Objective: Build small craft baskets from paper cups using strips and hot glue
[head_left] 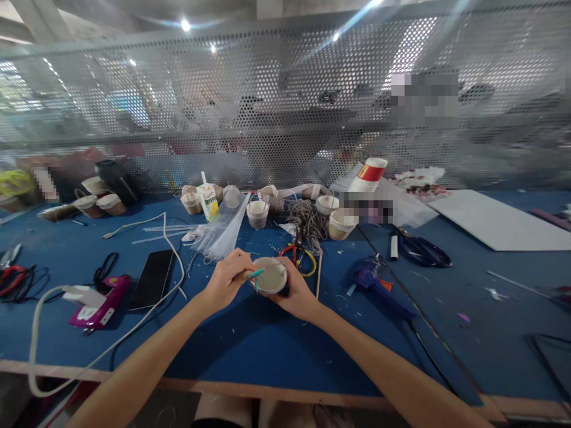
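My right hand (295, 293) is wrapped round a small round pot with a pale flat top (270, 275), held just above the blue table (250, 339). My left hand (225, 277) pinches a thin teal stick (257, 274) whose tip rests on the pot's top. Both forearms reach in from the bottom of the view. Behind the pot lie yellow and red wire loops (302, 257) and a tangle of brown twine (307, 220).
Several similar small pots (257, 213) stand along the perforated metal screen (285, 119). Left: a black phone (152, 278), a pink glue gun (99, 304), a white cable (40, 321), pliers. Right: a blue glue gun (375, 279), scissors (422, 249), a white board (495, 223), a red-white cup (369, 174).
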